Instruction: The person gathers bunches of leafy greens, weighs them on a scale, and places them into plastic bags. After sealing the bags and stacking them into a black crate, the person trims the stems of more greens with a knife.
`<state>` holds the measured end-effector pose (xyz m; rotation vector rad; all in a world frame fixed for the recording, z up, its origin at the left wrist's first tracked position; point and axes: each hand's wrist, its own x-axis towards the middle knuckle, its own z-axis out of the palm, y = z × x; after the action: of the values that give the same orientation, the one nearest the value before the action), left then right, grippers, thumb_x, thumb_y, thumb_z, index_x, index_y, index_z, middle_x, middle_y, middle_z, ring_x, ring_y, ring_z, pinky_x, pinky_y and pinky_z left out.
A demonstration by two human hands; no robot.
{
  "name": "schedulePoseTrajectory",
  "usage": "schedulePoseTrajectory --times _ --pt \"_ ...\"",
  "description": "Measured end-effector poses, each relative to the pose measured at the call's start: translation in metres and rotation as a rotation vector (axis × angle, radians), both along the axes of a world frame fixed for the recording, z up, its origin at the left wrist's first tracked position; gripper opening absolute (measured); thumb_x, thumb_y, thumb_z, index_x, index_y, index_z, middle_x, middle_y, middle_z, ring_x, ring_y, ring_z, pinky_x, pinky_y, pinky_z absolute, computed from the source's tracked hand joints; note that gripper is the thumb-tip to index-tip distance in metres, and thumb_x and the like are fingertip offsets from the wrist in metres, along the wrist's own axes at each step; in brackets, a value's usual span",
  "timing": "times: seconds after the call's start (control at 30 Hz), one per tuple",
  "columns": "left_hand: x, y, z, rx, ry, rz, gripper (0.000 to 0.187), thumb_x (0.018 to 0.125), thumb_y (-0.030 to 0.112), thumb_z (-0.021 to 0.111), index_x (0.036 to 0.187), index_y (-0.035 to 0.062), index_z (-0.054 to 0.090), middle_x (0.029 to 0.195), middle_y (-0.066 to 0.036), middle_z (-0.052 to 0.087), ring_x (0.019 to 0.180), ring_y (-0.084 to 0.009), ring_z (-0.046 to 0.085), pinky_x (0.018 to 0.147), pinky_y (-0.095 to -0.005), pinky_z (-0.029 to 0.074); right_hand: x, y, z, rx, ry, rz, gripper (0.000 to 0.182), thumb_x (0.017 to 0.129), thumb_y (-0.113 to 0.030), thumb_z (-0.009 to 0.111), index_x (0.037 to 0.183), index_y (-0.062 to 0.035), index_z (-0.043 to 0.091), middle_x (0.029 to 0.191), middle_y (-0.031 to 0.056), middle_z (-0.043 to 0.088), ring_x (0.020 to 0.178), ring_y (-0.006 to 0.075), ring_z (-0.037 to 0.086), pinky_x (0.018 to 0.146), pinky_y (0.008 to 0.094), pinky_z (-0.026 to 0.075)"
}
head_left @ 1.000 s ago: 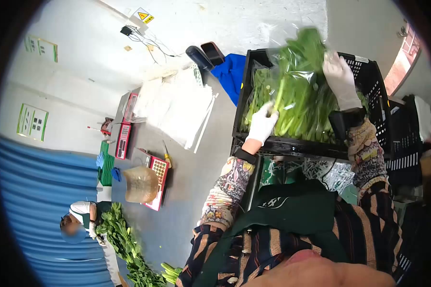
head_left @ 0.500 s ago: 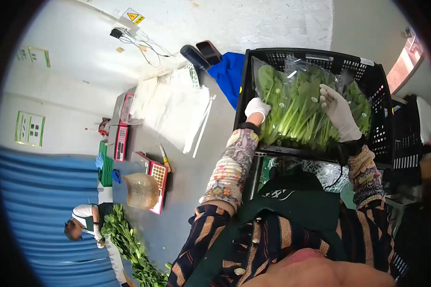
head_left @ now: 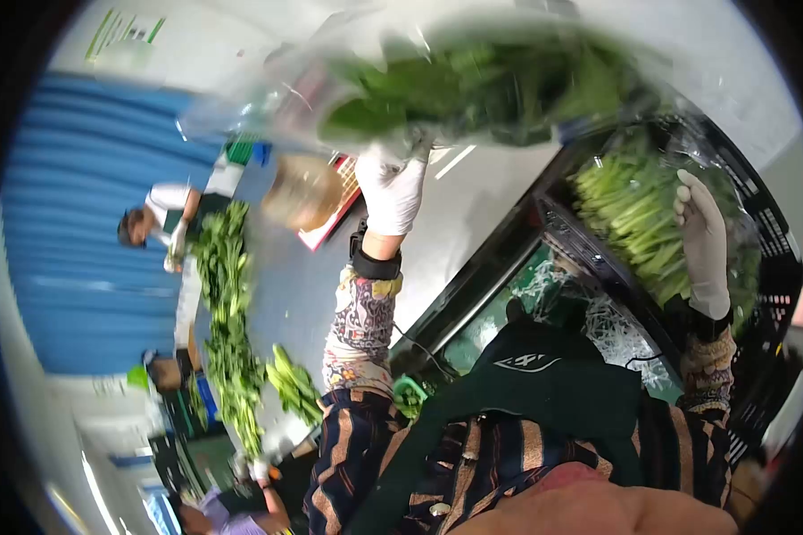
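Note:
My left hand [head_left: 391, 194], in a white glove, is closed on the edge of a clear plastic bag of leafy greens [head_left: 509, 85]. The bag is lifted across the top of the view and smeared by motion. My right hand [head_left: 705, 245], also gloved, is over the black crate [head_left: 589, 245] with its fingers stretched out. More bagged greens [head_left: 629, 214] lie in that crate, stems facing me, right beside the right hand.
Loose leafy greens [head_left: 227, 312] run along the table at left, with a small bunch [head_left: 292, 385] nearby. A red scale [head_left: 330, 214] stands behind a translucent brown container [head_left: 303, 192]. Two co-workers [head_left: 165, 214] [head_left: 232, 513] handle greens. White shreds [head_left: 611, 330] lie below the crate.
My left hand has moved from the crate to the left, lifting a bag of greens. The view has swung left, bringing a second co-worker in. My right hand remains over the crate.

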<state>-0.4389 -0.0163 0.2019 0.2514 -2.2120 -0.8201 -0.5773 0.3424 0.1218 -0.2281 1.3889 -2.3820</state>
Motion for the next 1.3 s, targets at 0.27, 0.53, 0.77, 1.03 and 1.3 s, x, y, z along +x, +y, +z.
schedulePoseTrajectory --times 0.27,0.53,0.77,1.03,1.3 --pt "0.213 -0.074 -0.115 -0.833 -0.664 -0.135 0.041 0.074 0.005 0.054 0.113 0.0167 0.059 0.102 -0.007 0.06 0.089 -0.0248 0.058 0.075 -0.0333 0.048 0.066 -0.075 0.032 0.366 0.05 0.524 0.025 0.088 -0.012 0.047 0.107 0.0017 0.058 0.085 0.0016 0.059 0.076 0.0064 0.051 0.067 0.0177 0.038" --pt "0.254 -0.089 -0.14 -0.333 -0.524 0.18 0.037 0.08 0.006 0.053 0.116 0.0122 0.057 0.112 -0.012 0.059 0.104 -0.0325 0.055 0.088 -0.0375 0.044 0.1 -0.23 -0.083 0.767 0.859 0.471 0.043 0.088 -0.025 0.057 0.12 0.0023 0.051 0.116 0.0129 0.058 0.106 0.0212 0.055 0.09 0.0295 0.042" --pt "0.21 -0.135 -0.188 -0.166 -0.832 0.113 0.04 0.09 0.025 0.051 0.129 0.0181 0.047 0.136 -0.007 0.044 0.127 -0.0373 0.035 0.107 -0.0462 0.023 0.09 -0.345 -0.114 0.99 1.141 0.762 0.035 0.078 -0.038 0.059 0.076 -0.0035 0.066 0.082 0.0142 0.064 0.08 0.032 0.06 0.074 0.0398 0.047" --pt "0.217 -0.131 -0.204 -0.243 -0.839 0.097 0.04 0.092 0.034 0.044 0.131 0.0247 0.045 0.14 -0.001 0.04 0.131 -0.0322 0.031 0.103 -0.0606 0.018 0.103 -0.216 0.003 0.487 0.583 0.661 0.013 0.087 -0.01 0.055 0.093 0.0003 0.06 0.089 0.0003 0.059 0.086 0.0072 0.052 0.082 0.0237 0.041" --pt "0.208 -0.131 -0.199 -0.307 -0.896 0.083 0.043 0.092 0.039 0.04 0.133 0.0251 0.042 0.141 -0.001 0.039 0.131 -0.032 0.031 0.104 -0.0588 0.018 0.185 -0.236 0.039 0.557 1.223 0.655 0.058 0.071 -0.012 0.07 0.124 -0.0016 0.049 0.119 0.0131 0.054 0.111 0.0223 0.053 0.094 0.0325 0.041"
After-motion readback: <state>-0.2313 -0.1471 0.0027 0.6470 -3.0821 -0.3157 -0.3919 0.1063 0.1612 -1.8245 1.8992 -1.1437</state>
